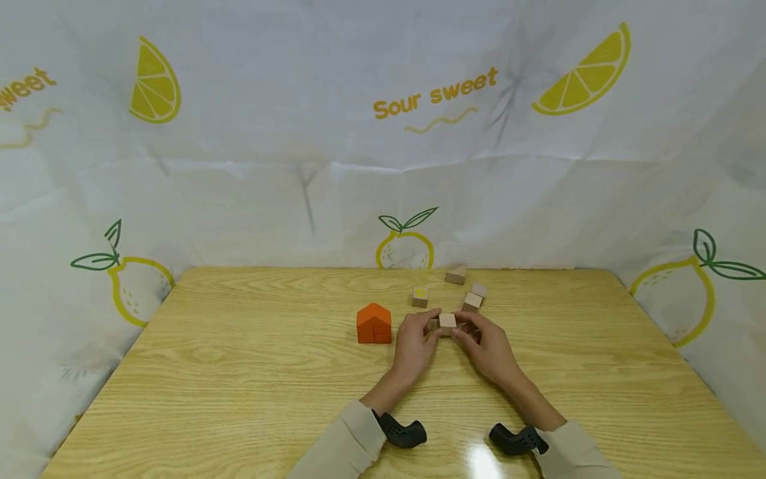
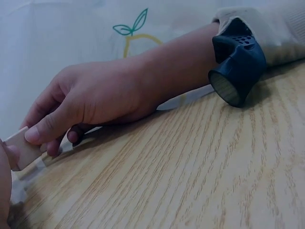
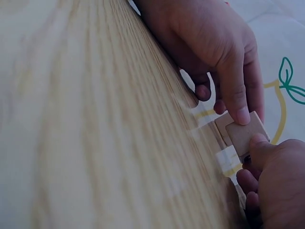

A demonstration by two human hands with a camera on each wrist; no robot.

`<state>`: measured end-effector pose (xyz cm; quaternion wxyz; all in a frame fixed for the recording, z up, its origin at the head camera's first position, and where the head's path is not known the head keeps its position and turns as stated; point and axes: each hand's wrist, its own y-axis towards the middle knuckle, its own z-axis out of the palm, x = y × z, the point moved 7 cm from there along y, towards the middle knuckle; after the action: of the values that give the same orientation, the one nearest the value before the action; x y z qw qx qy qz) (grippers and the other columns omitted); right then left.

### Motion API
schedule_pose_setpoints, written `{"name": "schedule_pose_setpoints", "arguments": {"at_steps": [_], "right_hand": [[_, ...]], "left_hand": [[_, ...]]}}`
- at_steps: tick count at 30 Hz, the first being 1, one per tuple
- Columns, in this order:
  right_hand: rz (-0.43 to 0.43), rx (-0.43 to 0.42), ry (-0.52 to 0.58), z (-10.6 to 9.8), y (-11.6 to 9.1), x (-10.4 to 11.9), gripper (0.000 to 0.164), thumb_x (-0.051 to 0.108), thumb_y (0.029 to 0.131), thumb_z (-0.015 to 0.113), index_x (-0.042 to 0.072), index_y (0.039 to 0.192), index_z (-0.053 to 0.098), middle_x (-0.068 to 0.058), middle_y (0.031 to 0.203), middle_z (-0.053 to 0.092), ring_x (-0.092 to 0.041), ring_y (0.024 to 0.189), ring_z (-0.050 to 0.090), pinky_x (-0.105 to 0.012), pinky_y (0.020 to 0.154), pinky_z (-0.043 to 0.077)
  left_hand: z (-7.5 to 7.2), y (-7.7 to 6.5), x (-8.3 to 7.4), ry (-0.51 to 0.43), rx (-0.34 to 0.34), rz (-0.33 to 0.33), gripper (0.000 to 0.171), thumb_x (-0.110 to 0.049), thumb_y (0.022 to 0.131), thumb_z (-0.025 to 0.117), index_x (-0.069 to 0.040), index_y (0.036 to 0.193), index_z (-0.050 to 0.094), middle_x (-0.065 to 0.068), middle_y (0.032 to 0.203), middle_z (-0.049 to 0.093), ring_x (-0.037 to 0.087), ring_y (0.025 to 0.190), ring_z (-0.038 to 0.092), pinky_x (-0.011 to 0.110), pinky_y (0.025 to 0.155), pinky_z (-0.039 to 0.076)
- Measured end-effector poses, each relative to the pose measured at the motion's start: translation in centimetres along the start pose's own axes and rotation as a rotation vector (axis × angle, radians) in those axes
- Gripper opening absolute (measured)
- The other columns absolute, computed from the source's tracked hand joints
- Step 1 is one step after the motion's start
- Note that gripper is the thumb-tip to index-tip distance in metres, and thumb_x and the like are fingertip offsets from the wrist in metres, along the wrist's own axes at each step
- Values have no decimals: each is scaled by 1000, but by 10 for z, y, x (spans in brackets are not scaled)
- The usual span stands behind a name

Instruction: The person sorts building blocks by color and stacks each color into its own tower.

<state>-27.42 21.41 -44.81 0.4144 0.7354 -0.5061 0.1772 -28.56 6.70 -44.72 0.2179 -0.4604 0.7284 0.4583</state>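
Note:
A small plain wooden block is pinched between both hands, low over the tabletop. My left hand holds its left side with thumb and fingers. The right hand grips the opposite side the same way. In the right wrist view the block shows a flat square face with a thumb of each hand on it, and another wooden edge shows just behind. From the left wrist view, the right hand curls its fingers at the block, while only part of the left hand appears.
Left of the hands stands an orange house-shaped block stack. Beyond them lie a wooden cube with a yellow mark, a wedge-shaped block and two plain blocks close together. A lemon-print cloth hangs behind the wooden table.

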Motion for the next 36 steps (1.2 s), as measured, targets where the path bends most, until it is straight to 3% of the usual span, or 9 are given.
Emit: {"name": "schedule_pose_setpoints", "arguments": {"at_steps": [7, 12, 24, 31, 36], "right_hand": [[-34, -25, -1, -1, -3, 6, 31, 3, 88, 68, 0, 119, 63, -6, 91, 64, -16, 75, 60, -27, 61, 48], [-57, -22, -6, 1, -6, 9, 32, 3, 87, 69, 1, 118, 63, -6, 93, 65, -17, 78, 62, -28, 63, 50], [-133, 16, 41, 11, -12, 22, 32, 3, 84, 72, 2, 115, 64, -2, 88, 63, -11, 70, 59, -26, 57, 49], [-116, 48, 53, 18, -12, 28, 32, 5, 84, 72, 2, 115, 65, -1, 88, 64, -7, 63, 54, -25, 55, 46], [-116, 45, 50, 21, -11, 29, 31, 5, 84, 73, 0, 114, 66, -3, 92, 66, -7, 65, 53, -25, 56, 45]], "left_hand": [[-3, -5, -4, 14, -20, 62, 36, -7, 84, 73, -3, 119, 67, 3, 103, 68, 13, 74, 50, 20, 64, 40], [-7, -11, -5, -2, -20, 87, 36, -5, 85, 72, -1, 120, 66, 5, 103, 67, 11, 75, 53, 20, 65, 43], [-21, -29, -4, -52, -41, 52, 36, -3, 86, 70, 2, 122, 64, 7, 106, 67, 4, 67, 48, 18, 58, 42], [-29, -35, -3, 8, -39, 6, 37, -3, 85, 72, 1, 121, 65, -3, 74, 54, 0, 57, 39, 17, 51, 37], [-30, -36, -4, 57, -46, -10, 37, -2, 84, 72, 1, 120, 65, 0, 77, 58, 0, 57, 41, 21, 57, 44]]}}
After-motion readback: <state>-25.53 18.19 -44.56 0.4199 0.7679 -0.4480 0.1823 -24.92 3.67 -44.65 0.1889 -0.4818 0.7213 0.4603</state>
